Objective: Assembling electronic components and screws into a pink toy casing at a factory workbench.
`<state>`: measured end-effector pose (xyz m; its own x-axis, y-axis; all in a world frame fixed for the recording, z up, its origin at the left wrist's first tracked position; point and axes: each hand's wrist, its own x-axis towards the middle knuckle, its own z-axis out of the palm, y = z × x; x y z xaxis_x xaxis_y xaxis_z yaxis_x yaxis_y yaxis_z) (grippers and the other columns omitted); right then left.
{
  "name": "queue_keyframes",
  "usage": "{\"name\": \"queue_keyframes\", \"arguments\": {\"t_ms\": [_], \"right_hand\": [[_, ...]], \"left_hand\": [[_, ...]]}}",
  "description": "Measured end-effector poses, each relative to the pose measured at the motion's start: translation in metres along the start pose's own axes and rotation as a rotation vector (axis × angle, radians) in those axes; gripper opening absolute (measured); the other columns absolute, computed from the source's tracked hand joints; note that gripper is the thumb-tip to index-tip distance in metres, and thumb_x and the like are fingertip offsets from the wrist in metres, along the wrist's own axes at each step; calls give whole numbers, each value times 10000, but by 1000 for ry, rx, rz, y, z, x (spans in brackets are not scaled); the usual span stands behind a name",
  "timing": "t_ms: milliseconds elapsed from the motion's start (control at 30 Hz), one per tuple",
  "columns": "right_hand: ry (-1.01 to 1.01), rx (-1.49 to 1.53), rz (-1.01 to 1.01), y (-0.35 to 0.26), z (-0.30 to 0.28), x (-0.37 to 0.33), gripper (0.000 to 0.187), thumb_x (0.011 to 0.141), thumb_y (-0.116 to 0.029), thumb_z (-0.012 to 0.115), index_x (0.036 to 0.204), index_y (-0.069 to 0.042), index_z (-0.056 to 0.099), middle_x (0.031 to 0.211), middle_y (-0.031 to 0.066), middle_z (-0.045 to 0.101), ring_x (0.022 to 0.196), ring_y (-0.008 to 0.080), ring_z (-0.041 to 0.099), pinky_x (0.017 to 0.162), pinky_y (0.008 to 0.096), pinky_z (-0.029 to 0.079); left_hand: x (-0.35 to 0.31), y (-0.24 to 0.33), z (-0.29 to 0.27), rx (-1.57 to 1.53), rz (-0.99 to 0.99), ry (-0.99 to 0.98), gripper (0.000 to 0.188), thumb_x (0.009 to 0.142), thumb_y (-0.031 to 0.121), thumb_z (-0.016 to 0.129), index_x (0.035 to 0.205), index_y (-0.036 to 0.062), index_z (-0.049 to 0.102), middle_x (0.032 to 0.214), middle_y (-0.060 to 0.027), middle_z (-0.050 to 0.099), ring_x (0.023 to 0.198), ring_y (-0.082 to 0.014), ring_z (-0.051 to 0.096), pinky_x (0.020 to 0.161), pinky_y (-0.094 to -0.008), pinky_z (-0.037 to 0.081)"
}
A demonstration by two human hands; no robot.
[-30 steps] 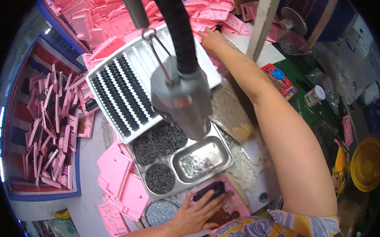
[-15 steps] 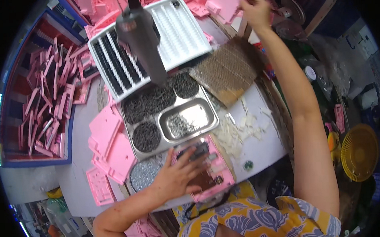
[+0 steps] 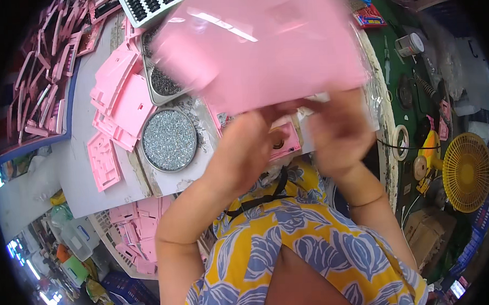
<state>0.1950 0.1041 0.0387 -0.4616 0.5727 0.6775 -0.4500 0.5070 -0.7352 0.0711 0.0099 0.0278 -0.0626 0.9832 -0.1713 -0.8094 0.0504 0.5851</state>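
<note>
A large pink plastic panel (image 3: 272, 47), smeared by motion, is lifted over the worktable. My left hand (image 3: 245, 147) is closed at its lower left edge, fingers partly hidden. At the lower right edge my right hand (image 3: 339, 129) grips it too, strongly blurred. Below, between my hands, a pink plastic casing (image 3: 292, 141) with a round metal part inside lies at the table's near edge, mostly covered. Left of my left hand stands a round dish of small silvery pieces (image 3: 169, 139). The panel hides most of the metal tray (image 3: 156, 96) of dark small parts.
Pink panels (image 3: 123, 92) lie stacked at the left, near a blue-edged bin of pink parts (image 3: 45, 85). A white ridged tray (image 3: 140, 7) with black rows stands at the far side. Below the table is a basket of pink pieces (image 3: 141, 233). A yellow fan (image 3: 466, 173) is at right.
My right hand has come back from the far right with a pink panel, now over the table. My left hand has left the casing for the panel's edge. The view has shifted.
</note>
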Motion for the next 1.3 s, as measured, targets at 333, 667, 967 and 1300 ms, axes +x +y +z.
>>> {"name": "queue_keyframes", "arguments": {"t_ms": [333,667,967,1300], "right_hand": [[-99,113,807,7,-58,-4,642,975,-164,660,1532,-57,358,777,9,615,684,48,525,593,239,408],[-464,-674,609,42,-55,-41,539,943,-294,690,1436,-166,513,652,103,625,580,299,643,566,378,494],[-777,-777,353,55,-56,-18,460,928,-261,709,1376,-186,633,699,135,665,558,309,635,555,396,510],[-993,-835,300,45,-47,9,414,949,-284,670,1346,-173,638,631,82,653,577,267,654,527,379,500]], "left_hand": [[-22,36,-27,649,-49,209,436,986,156,649,1344,-42,499,809,-40,664,594,-98,602,546,-216,457],[-21,-8,-60,1224,338,467,700,923,65,682,1521,-32,331,646,9,499,557,-64,450,529,-231,375],[-65,-33,-54,1429,229,626,606,922,103,713,1462,-9,464,592,-32,482,510,-117,451,508,-271,384],[-77,-12,-58,1454,96,515,530,912,103,740,1411,19,582,594,28,466,556,-33,413,527,-225,348]]}}
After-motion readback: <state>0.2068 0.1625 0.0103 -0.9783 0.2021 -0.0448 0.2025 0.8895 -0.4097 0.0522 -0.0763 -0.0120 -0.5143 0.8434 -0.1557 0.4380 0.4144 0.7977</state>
